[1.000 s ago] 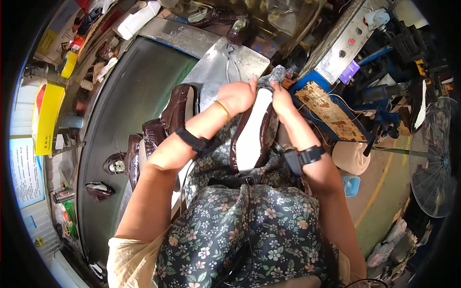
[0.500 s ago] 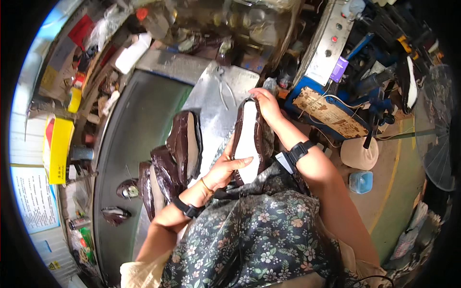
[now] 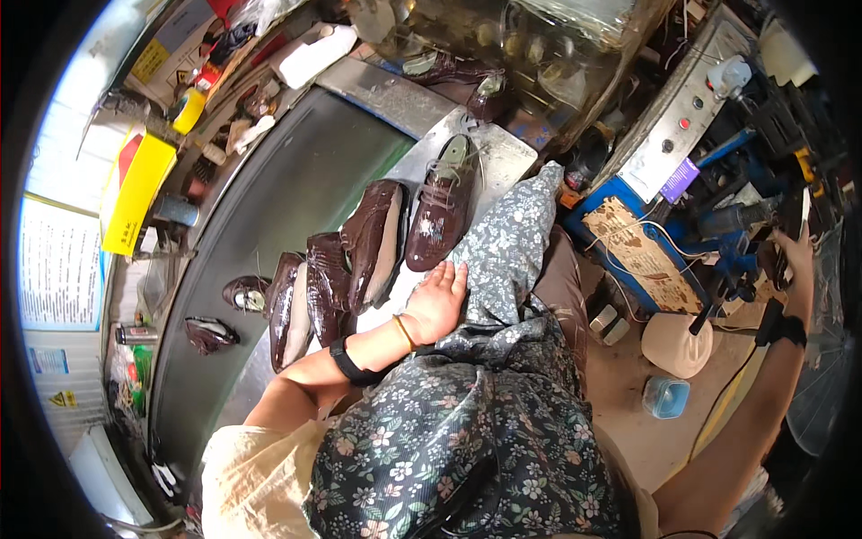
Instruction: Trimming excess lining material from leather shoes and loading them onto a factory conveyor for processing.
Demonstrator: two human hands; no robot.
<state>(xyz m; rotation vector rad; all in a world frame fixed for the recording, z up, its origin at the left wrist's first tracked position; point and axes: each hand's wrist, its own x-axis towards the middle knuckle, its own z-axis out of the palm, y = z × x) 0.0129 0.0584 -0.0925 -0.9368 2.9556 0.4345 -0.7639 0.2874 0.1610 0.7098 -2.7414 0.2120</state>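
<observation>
The left hand [image 3: 437, 304] lies flat, its fingers [image 3: 455, 277] loosely together and holding nothing. They rest on the floral cloth [image 3: 503, 251] over the knee. Just beside the fingertips stands the brown lace-up shoe [image 3: 440, 208] on the metal tabletop [image 3: 492, 163]. Its toe is nearest the fingers and its open heel end is farthest from them, so its long axis runs straight away from the hand. It sits sole down.

On the thumb side of that shoe, 1 similar shoe [image 3: 375, 244] lies tipped on its side, and 2 more [image 3: 305, 301] lie beyond it by the dark belt [image 3: 269, 202].

The right hand [image 3: 795, 253] is stretched well away toward the dark clutter beside the blue machine [image 3: 709, 256]. Whether its fingers are closed on anything I cannot tell.

My reading is that the lace-up shoe is set down and this is a reach for something at the machine. The next move would call for a sure grip there while the left hand stays close to the shoe.
</observation>
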